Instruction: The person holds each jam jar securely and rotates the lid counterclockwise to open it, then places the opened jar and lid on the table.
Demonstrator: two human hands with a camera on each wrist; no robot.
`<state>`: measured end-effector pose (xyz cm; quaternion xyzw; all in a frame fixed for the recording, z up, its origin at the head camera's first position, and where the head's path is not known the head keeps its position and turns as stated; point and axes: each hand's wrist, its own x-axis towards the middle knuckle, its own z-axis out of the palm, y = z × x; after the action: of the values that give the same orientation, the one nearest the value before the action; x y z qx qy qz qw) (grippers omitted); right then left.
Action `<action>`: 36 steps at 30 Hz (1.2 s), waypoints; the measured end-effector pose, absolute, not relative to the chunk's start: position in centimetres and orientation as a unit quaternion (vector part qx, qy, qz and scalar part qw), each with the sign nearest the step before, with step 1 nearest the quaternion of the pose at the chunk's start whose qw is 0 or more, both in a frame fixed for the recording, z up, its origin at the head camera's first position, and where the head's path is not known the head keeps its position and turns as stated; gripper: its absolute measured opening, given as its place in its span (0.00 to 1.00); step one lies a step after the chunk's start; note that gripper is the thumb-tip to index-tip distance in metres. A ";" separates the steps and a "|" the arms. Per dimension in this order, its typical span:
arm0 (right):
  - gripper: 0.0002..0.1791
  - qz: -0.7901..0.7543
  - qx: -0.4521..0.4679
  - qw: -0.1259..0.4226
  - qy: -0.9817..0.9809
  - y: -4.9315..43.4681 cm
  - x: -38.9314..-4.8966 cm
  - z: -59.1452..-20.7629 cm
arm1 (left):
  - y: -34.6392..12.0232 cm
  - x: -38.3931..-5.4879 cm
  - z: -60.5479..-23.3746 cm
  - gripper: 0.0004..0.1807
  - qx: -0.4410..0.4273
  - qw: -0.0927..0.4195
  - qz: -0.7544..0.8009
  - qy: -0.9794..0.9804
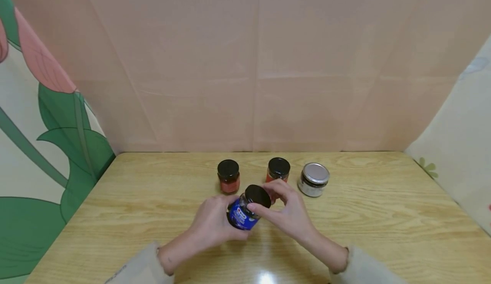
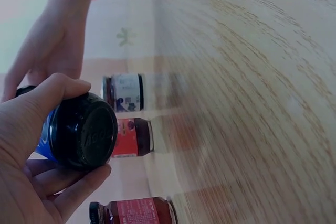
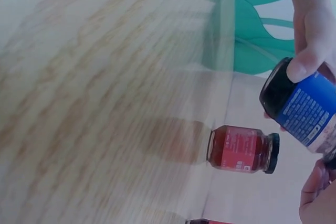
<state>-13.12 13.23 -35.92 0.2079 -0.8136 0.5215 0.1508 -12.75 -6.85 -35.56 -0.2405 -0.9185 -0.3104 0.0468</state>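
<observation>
Above the table, a dark glass jar with a blue label (image 1: 241, 216) is held tilted, its black lid (image 1: 258, 195) leaning to the right. My left hand (image 1: 212, 220) grips the jar's body from the left, and the left wrist view shows its dark base (image 2: 97, 132) between thumb and fingers. Thumb and fingers of my right hand (image 1: 289, 213) pinch the lid from the right side. In the right wrist view the blue label (image 3: 310, 108) with small white print faces the camera. Whether the lid is loose cannot be seen.
Behind the hands stand a red-labelled jar with a black lid (image 1: 229, 181), a second red-labelled jar (image 1: 278, 168) partly hidden by the right hand, and a squat jar with a silver lid (image 1: 314, 179). The wooden table (image 1: 134, 198) meets a pinkish cloth backdrop (image 1: 192, 83).
</observation>
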 end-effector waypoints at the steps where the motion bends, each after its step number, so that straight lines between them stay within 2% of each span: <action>1: 0.19 0.520 0.215 0.148 -0.813 13.3 -13.1 -35.9 | -6.9 -12.8 -35.5 0.34 -0.239 0.041 -0.316 -0.917; 6: 0.25 0.533 0.261 0.120 -0.796 13.7 -13.2 -35.7 | -7.2 -12.8 -35.3 0.37 -0.236 0.015 -0.345 -0.908; 13: 0.28 0.589 0.311 0.040 -0.745 14.0 -13.3 -35.6 | -7.3 -12.8 -34.9 0.37 -0.243 -0.002 -0.372 -0.896; 17: 0.29 0.595 0.311 0.029 -0.740 14.0 -13.3 -35.5 | -7.4 -12.8 -34.9 0.37 -0.242 -0.008 -0.379 -0.893; 22: 0.29 0.565 0.250 0.065 -0.784 13.5 -13.1 -35.6 | -7.3 -12.8 -34.9 0.37 -0.241 0.002 -0.367 -0.898; 28: 0.24 0.499 0.142 0.123 -0.846 12.6 -12.6 -35.6 | -7.1 -12.8 -34.8 0.33 -0.244 0.021 -0.349 -0.904; 36: 0.28 0.457 0.046 0.109 -0.882 11.8 -12.5 -35.0 | -7.0 -12.9 -35.2 0.31 -0.244 0.038 -0.332 -0.910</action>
<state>-12.50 11.80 -34.98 0.0461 -0.8818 0.4567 0.1086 -12.86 -6.98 -35.17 -0.2441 -0.9104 -0.3318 0.0377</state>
